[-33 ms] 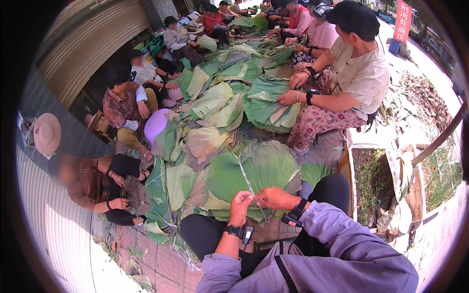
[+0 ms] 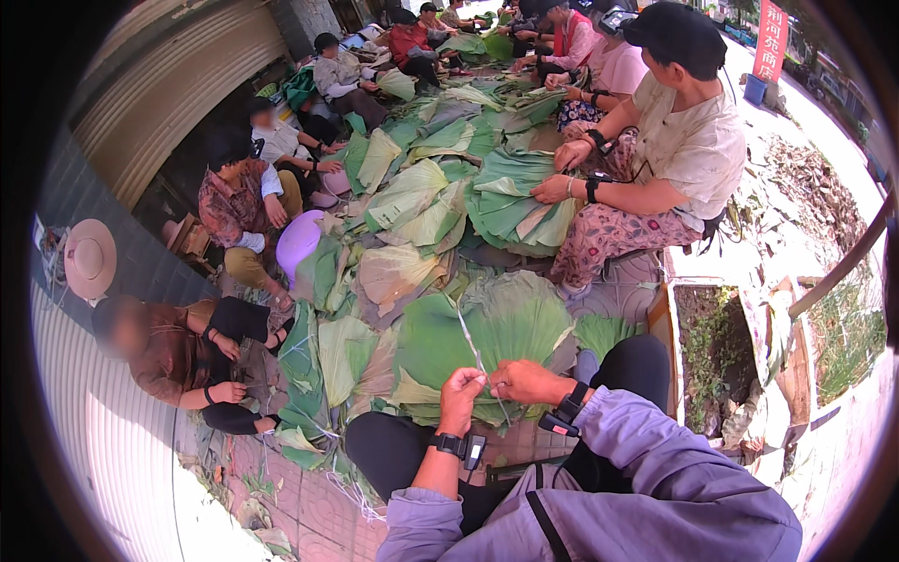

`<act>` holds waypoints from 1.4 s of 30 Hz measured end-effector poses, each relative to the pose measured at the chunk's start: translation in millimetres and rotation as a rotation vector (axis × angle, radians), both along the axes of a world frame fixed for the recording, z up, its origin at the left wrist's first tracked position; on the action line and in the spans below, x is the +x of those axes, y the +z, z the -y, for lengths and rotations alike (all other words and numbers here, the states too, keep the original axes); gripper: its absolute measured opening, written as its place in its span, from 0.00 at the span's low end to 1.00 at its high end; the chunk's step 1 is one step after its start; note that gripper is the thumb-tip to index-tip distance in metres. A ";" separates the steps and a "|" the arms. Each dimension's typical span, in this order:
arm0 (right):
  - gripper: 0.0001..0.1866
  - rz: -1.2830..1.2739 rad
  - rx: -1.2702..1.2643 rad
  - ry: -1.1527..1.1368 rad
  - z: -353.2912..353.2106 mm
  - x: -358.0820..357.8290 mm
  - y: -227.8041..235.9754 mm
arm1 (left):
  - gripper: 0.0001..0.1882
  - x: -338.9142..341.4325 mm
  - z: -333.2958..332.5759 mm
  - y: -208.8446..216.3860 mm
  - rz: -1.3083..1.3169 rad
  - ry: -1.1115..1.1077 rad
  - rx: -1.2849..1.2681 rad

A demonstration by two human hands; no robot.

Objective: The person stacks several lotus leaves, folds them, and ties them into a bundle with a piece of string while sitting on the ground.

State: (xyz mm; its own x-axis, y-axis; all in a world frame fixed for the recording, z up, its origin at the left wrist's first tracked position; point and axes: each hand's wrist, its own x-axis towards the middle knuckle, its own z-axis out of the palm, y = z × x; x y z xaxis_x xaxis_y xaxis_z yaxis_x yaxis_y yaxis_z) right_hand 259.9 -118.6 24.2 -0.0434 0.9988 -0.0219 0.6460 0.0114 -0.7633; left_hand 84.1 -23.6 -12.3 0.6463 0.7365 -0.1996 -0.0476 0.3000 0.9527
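My left hand (image 2: pixel 459 400) and my right hand (image 2: pixel 529 382) meet above my knees, close together at the fingertips. Both are closed in a pinch on a thin whitish string (image 2: pixel 465 330). One length of it runs up and away over the leaves; a shorter end hangs below my fingers. Just beyond lies a stack of large, flat, round green leaves (image 2: pixel 515 314), with paler and browner ones at its edges. The fingertips hide how the string is held or whether it is knotted.
More leaves (image 2: pixel 412 201) cover the ground ahead between two rows of seated people. One person (image 2: pixel 688 150) at the right handles leaves; another (image 2: pixel 178 351) sits at the left. Loose white strings (image 2: pixel 354 489) lie near my left knee. Planter boxes (image 2: pixel 716 351) stand at the right.
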 end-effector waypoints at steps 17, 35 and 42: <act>0.05 -0.492 0.087 0.154 -8.2 -11.2 -16.1 | 0.08 -0.2 -2.2 9.0 0.237 -0.042 -0.173; 0.07 -0.517 0.174 -0.086 2.0 -9.8 5.6 | 0.15 0.0 3.6 -10.1 0.017 -0.200 0.033; 0.10 -0.487 0.136 -0.087 0.5 -5.7 3.4 | 0.08 0.0 2.9 -7.3 -0.057 -0.285 0.223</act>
State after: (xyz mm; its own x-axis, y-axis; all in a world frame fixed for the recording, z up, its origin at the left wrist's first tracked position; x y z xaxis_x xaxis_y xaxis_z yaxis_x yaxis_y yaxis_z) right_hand 254.2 -119.0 27.6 0.0673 0.9916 0.1107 0.2189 0.0936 -0.9713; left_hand 84.1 -26.5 -19.7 0.8243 0.5581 -0.0955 0.0626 0.0779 0.9950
